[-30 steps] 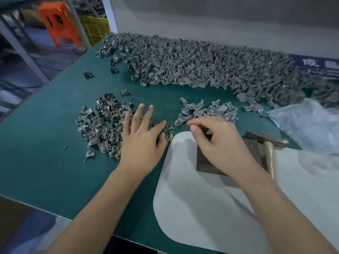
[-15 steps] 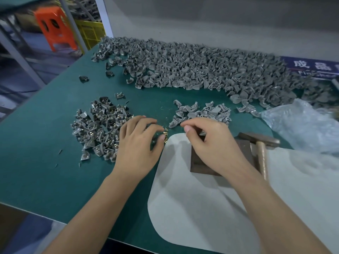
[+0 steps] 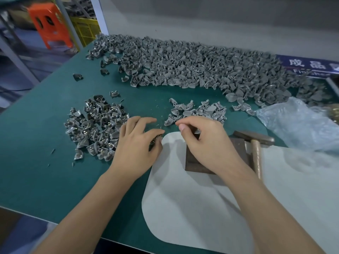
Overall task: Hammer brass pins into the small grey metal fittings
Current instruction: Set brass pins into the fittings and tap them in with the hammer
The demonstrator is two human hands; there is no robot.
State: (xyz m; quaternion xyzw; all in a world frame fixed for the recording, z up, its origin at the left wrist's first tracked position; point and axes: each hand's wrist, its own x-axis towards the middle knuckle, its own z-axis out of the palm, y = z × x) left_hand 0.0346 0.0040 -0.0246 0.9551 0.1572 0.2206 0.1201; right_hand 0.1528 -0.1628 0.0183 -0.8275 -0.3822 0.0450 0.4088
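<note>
Left hand (image 3: 135, 145), fingers curled, thumb and fingertips gathered over a small cluster of brass pins (image 3: 157, 139) at the white mat's (image 3: 192, 208) edge; whether a pin is pinched cannot be told. Right hand (image 3: 207, 142), fingers bent together over a dark metal block (image 3: 238, 147); its contents are hidden. Hammer (image 3: 255, 143) lies just right of the block. Fittings with pins (image 3: 95, 127) heaped left; a few grey fittings (image 3: 198, 110) beyond the hands; the main heap (image 3: 183, 65) along the green surface's (image 3: 36, 171) far side.
</note>
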